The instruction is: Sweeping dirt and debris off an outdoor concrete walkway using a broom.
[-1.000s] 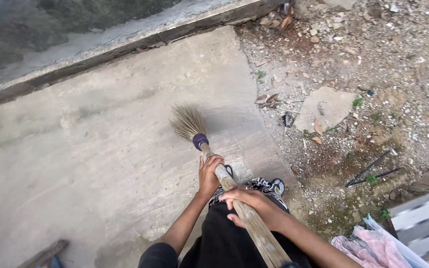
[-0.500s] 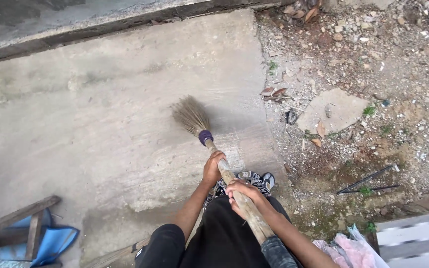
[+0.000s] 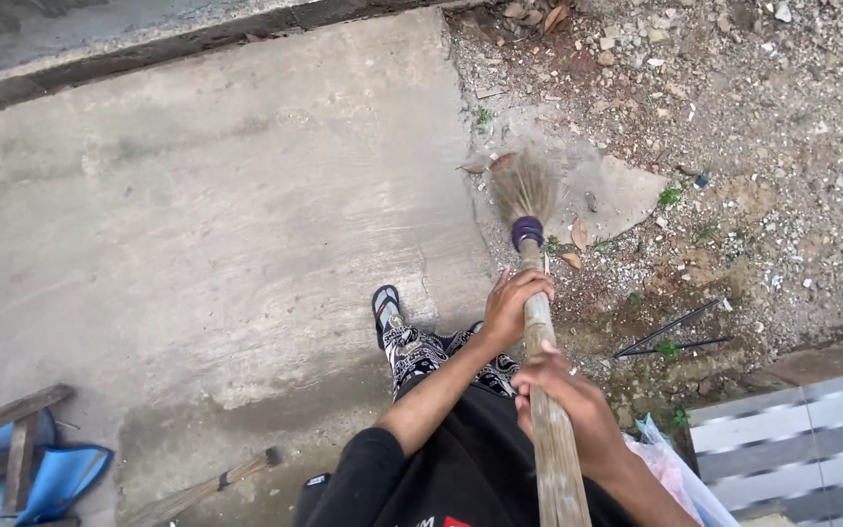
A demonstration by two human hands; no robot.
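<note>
Wooden-handled straw broom (image 3: 539, 322), both hands

The broom (image 3: 539, 322) has a thick, worn wooden handle, a purple binding and a fan of pale straw bristles. It slants forward and down from the fingers (image 3: 529, 283) that wrap its handle, its bristle tip resting ahead of them on gravelly dirt just past the concrete slab's edge.

Bare forearms and hands, left hand (image 3: 511, 304), right hand (image 3: 566, 402); short-sleeved black top (image 3: 441, 478) with small red-and-white mark at hem, black-and-white patterned trousers (image 3: 423, 353), dark flip-flop sandal (image 3: 385, 306) on one foot.
</note>
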